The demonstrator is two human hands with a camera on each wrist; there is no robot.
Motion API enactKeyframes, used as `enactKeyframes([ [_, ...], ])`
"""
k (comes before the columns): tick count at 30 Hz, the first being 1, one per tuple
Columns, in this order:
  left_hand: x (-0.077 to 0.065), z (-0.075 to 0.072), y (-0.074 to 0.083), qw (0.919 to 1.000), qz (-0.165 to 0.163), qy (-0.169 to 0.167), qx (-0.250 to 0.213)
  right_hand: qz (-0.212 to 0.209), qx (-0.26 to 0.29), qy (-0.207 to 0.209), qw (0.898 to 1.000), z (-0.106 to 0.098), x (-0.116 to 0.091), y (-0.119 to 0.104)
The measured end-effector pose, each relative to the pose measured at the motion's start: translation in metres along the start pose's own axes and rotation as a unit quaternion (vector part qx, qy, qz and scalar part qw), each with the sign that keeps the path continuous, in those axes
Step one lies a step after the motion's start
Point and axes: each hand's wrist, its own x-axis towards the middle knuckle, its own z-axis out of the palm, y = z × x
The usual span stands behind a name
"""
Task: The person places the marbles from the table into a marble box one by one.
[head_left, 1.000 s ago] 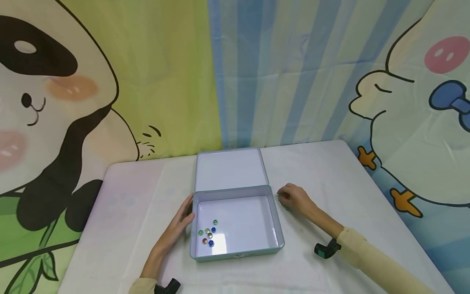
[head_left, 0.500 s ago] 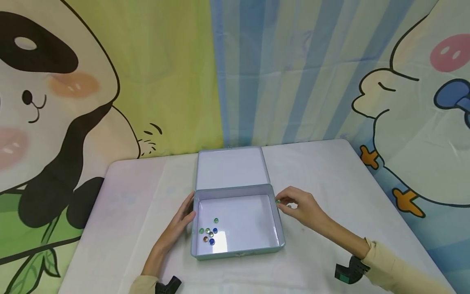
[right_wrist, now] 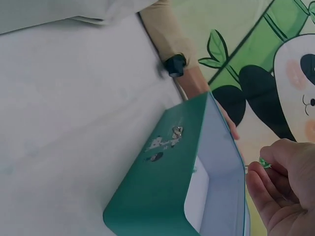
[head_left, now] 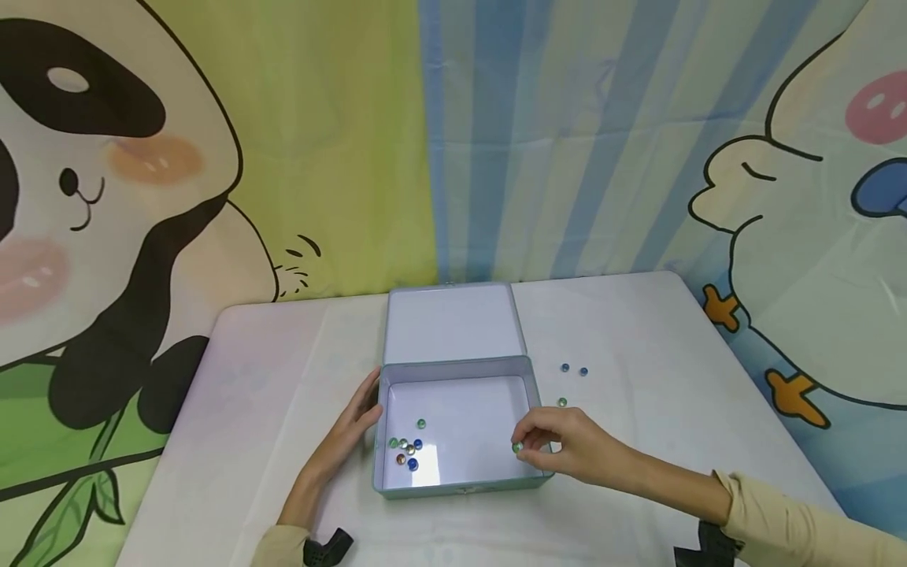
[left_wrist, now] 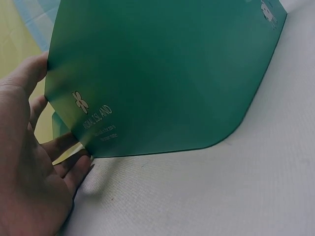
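A shallow tin box (head_left: 460,490), green outside and white inside, has its lid (head_left: 453,323) laid back behind it. Several glass marbles, among them a blue marble (head_left: 412,465), lie in its left part. My left hand (head_left: 333,449) rests along the box's left side. In the left wrist view, its thumb touches one edge of the green box (left_wrist: 162,78), while the fingers lie lower down. Over the right part of the box, my right hand (head_left: 581,449) pinches a green marble (head_left: 516,447) between thumb and fingertips. The right wrist view shows this marble (right_wrist: 265,162) partly covered by fingers.
On the white tabletop (head_left: 631,323), right of the box, lie two blue marbles (head_left: 564,368) and a green marble (head_left: 562,402). A curtain with a cartoon panda (head_left: 106,157) and blue stripes stands behind and beside the table.
My right hand came from the table right of the box to above its right part, bringing the green marble. Loose marbles on the table came into view. The left hand stayed at the box.
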Motion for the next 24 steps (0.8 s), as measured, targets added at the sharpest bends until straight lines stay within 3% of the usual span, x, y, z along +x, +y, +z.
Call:
enactKeyframes([
  [8,0.002,0.001,0.000,1.0000,0.002,-0.002,-0.003,0.005,-0.014,-0.045,0.999,0.004,0.011,-0.006],
  [14,0.002,0.001,0.001,1.0000,0.001,0.003,0.001,0.051,-0.022,-0.082,0.995,0.006,0.028,-0.006],
  [19,0.002,0.001,0.002,1.0000,0.000,0.001,0.001,0.092,-0.029,-0.098,0.990,0.006,0.050,0.004],
  [24,0.001,0.001,0.001,1.0000,0.003,-0.001,-0.001,0.074,-0.093,-0.116,0.986,0.011,0.081,0.019],
])
